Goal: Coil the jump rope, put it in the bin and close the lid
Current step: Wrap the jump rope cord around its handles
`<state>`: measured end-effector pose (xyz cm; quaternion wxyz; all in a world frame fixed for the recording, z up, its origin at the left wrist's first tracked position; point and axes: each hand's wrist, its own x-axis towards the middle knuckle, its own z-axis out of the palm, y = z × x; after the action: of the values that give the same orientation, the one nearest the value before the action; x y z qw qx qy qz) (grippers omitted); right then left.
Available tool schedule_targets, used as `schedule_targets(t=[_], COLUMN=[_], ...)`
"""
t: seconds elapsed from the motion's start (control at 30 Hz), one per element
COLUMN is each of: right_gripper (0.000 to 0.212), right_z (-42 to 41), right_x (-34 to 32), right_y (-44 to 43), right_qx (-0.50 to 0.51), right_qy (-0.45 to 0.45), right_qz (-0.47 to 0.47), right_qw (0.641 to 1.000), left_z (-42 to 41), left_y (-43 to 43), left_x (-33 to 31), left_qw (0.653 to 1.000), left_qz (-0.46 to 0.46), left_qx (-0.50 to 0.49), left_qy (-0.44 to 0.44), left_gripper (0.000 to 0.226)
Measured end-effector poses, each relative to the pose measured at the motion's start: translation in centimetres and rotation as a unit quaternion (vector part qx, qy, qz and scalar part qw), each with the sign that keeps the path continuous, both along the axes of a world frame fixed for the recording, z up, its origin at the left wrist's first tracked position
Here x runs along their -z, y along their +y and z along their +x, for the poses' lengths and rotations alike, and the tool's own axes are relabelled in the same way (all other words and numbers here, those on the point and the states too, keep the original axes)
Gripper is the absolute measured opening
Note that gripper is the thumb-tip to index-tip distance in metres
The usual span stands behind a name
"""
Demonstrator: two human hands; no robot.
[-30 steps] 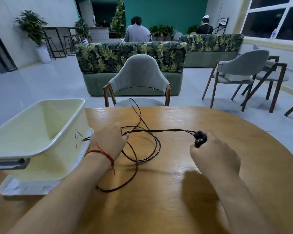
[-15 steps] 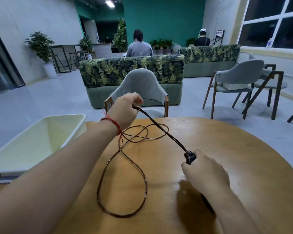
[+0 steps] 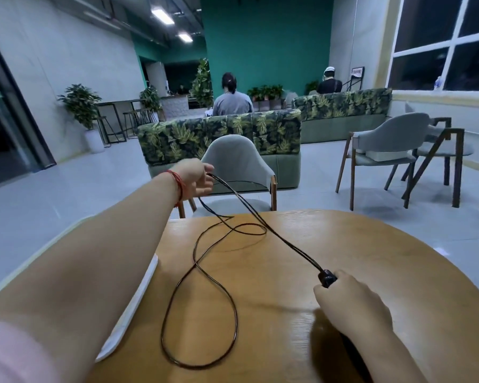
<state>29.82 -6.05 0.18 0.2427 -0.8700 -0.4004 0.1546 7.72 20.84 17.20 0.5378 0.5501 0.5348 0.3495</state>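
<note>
In a lounge with leaf-patterned sofas, a round wooden surface [image 3: 371,258] carries most of the thin dark jump rope [image 3: 199,272], which lies in loose, uneven loops. The left hand [image 3: 195,175] is raised beyond the far edge with fingers closed on two strands; the right hand [image 3: 351,302] grips the black handle [image 3: 327,277]. I judge the coiling only begun; only a white edge [image 3: 130,308], perhaps the bin or lid, shows.

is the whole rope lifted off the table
No, the left hand holds part of the rope up, but a big loop lies flat on the table.
</note>
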Motion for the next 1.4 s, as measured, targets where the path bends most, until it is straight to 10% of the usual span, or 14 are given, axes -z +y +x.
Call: schedule_targets(t=[0.1,0.2,0.47,0.63,0.77,0.9,1.27,1.4], right_gripper=[0.016,0.016,0.018,0.015,0.014,0.017,0.017,0.015], right_z=[0.3,0.4,1.5,0.8,0.2,0.2,-0.4,-0.9], right_x=[0.5,0.9,0.9,1.0,1.1,1.3,1.2,0.8], right_y=[-0.3,-0.1,0.1,0.7,1.1,1.1,1.4,1.5], right_qx=[-0.009,-0.023,-0.013,-0.024,-0.031,-0.026,-0.046,-0.056], right_qy=[0.016,0.021,0.031,0.02,0.021,0.014,0.001,0.04], right_qz=[-0.027,-0.048,-0.053,-0.052,-0.056,-0.055,-0.064,-0.064], right_qw=[0.999,0.998,0.998,0.998,0.998,0.998,0.997,0.996], left_z=[-0.2,0.1,-5.8,-1.5,4.0,4.6,-1.5,-3.3], left_y=[1.7,4.2,7.3,7.7,3.5,4.1,7.8,7.5], left_x=[-3.9,-5.9,0.9,1.1,-1.4,-2.0,10.4,12.7], left_qw=[0.944,0.901,0.974,0.984,0.944,0.95,0.997,0.971], left_qz=[-0.031,-0.059,-0.202,0.147,0.289,0.264,-0.001,0.059], left_qx=[-0.026,-0.097,-0.078,-0.003,0.161,0.06,-0.029,-0.055], left_qy=[-0.328,-0.418,-0.072,0.102,-0.019,-0.156,0.076,0.227], left_gripper=[0.023,0.019,0.021,0.032,0.056,0.05,0.041,0.039])
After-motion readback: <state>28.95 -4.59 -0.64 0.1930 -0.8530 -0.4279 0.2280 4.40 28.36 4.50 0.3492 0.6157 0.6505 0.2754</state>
